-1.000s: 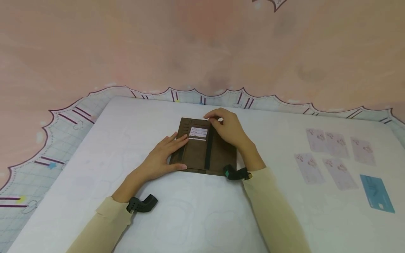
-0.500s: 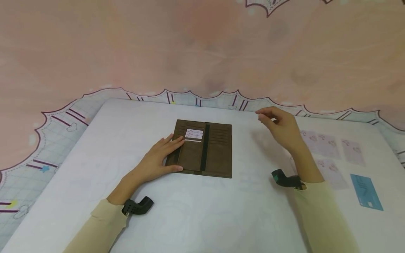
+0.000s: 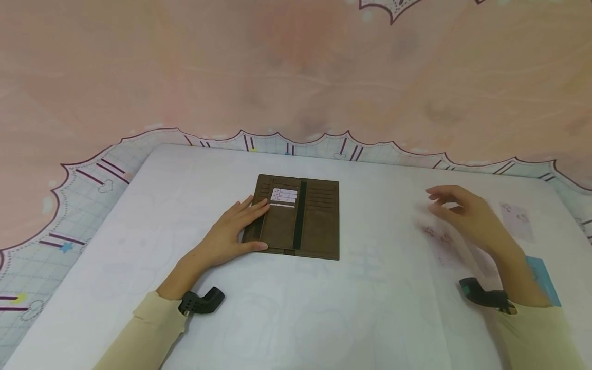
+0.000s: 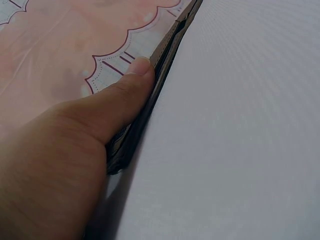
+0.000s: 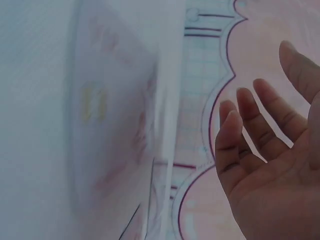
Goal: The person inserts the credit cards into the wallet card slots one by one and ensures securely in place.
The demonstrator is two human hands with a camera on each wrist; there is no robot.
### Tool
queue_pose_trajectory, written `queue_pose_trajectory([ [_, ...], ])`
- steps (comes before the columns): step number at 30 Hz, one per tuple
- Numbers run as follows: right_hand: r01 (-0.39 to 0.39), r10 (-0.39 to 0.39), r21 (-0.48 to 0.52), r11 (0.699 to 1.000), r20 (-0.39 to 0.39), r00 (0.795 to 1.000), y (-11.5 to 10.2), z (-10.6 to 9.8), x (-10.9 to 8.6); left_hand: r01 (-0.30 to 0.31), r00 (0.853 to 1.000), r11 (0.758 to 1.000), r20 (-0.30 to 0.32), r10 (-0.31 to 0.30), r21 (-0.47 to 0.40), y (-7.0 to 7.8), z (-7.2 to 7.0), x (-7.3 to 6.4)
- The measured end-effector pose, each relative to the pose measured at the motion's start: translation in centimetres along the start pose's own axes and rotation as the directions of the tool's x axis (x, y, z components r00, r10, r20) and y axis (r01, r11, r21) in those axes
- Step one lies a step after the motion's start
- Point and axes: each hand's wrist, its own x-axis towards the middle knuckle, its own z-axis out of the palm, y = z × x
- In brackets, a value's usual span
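A brown wallet [image 3: 319, 236] lies spread flat on the white table. Several pale cards [image 3: 283, 195] show in the slots of its left half. My left hand [image 3: 227, 232] rests on the wallet's left side, fingers extended; its thumb [image 4: 127, 95] lies along the near edge in the left wrist view. Over the loose cards on the right hovers my right hand [image 3: 474, 221], fingers loosely bent, holding nothing. A pale pink-patterned card [image 3: 439, 241] lies just below it. In the right wrist view, a blurred card [image 5: 95, 105] with a gold chip is apart from the fingers.
Another pale card [image 3: 517, 222] lies to the right of my right hand. A blue card [image 3: 543, 277] is partly covered by the right forearm. The table's [image 3: 379, 308] far edge borders a pink patterned cloth [image 3: 208, 67].
My right hand has left the wallet's top edge and travelled right, then down toward the loose cards. The left hand stays on the wallet. The head view shifted slightly at first.
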Motion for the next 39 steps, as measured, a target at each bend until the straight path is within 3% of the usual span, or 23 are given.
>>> queue_pose_trajectory([
  [6,0.028,-0.030,0.024,0.999,0.096,0.995,1.5,-0.6,-2.2,-0.010,1.000,1.000,-0.010,0.010,-0.005,0.0,0.0,0.0],
  [11,-0.038,0.052,-0.066,0.997,0.218,0.975,1.8,-0.9,-3.1,-0.002,1.000,1.000,-0.003,0.002,-0.007,0.0,0.0,0.0],
  [16,-0.084,0.116,-0.112,0.990,0.318,0.941,2.5,-1.5,-3.5,-0.009,1.000,1.000,-0.002,0.009,0.002,0.1,0.0,0.3],
  [26,0.022,-0.026,0.016,1.000,0.324,0.946,4.3,-1.4,-3.9,-0.006,1.000,1.000,-0.002,0.006,0.005,0.3,-0.4,0.3],
  [39,0.026,-0.028,0.010,1.000,0.305,0.952,4.5,-0.9,-4.2,-0.004,1.000,1.000,-0.002,0.004,-0.001,0.3,-0.2,0.2],
])
